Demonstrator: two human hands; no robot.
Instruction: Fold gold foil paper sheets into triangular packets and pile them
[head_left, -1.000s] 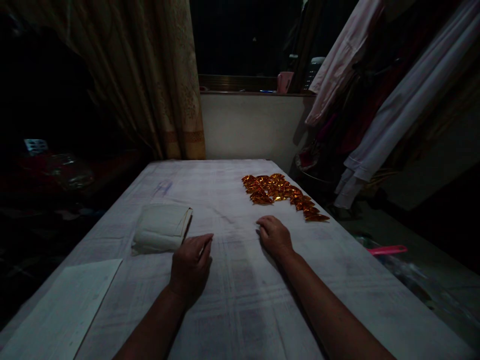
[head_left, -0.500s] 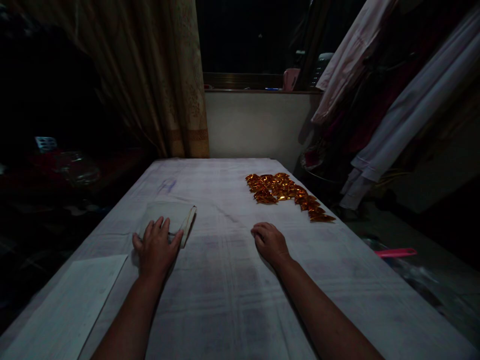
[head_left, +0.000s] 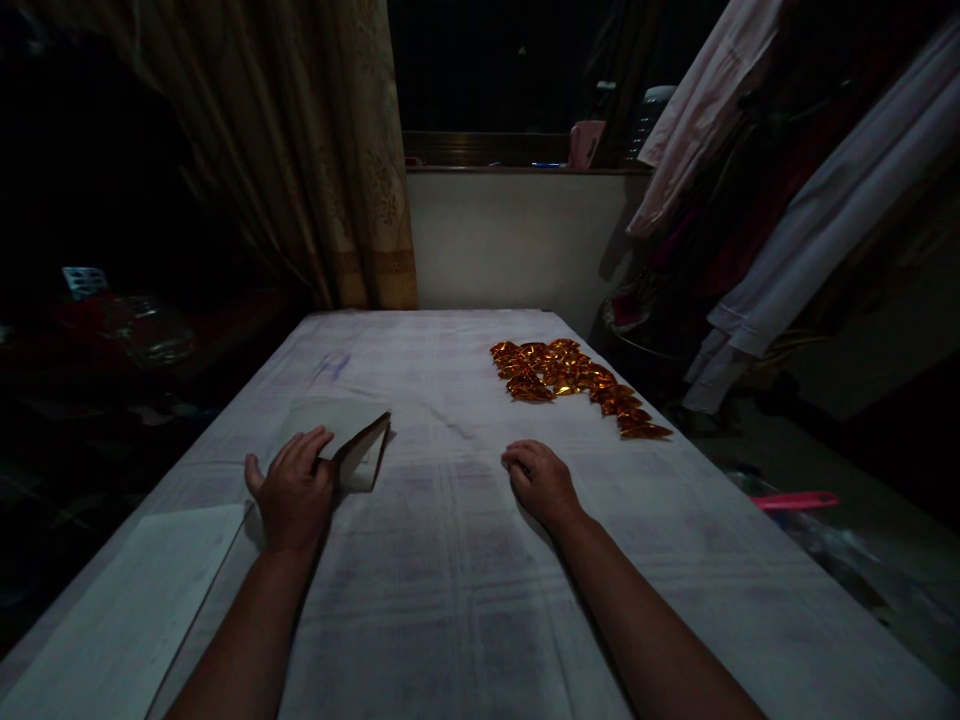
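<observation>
At the left of the table lies a thin, pale booklet or folded paper (head_left: 361,468) with a dark edge. My left hand (head_left: 294,490) is on it, its thumb hidden under the raised upper layer, and its fingers bent over the top. The layer stands tilted up on the right side, showing a pale inner face with a faint mark. My right hand (head_left: 541,482) rests on the cloth to the right, fingers curled in, with nothing visible in them. Beyond it, several shiny orange-gold foil packets (head_left: 574,375) lie in a cluster near the table's right edge.
A white sheet (head_left: 135,600) lies at the table's near left. The table (head_left: 450,570) has a pale checked cloth. A curtain (head_left: 360,200) hangs behind on the left, clothes (head_left: 795,230) hang on the right, and a pink mug (head_left: 585,145) stands on the sill.
My left hand has gone from lying spread on the booklet to bending its fingers and lifting the upper layer on the right side. My right hand stays in place.
</observation>
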